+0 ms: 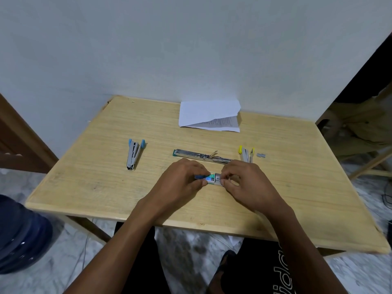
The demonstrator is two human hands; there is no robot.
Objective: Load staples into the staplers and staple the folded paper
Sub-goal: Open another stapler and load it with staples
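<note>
Left hand (183, 177) pinches staple box (212, 178); right hand (244, 179) grips its inner tray w/ fingertips. Slide tray out slowly, level, so strips don't spill onto bench (95, 166).

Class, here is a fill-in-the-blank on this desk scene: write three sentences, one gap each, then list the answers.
1. The stapler lying at the left of the table has ____ plastic tips.
2. The folded paper lies at the table's ____ edge, by the wall.
3. Both hands, left hand and right hand, hold a small ____ of staples.

Answers: blue; far; box
</note>
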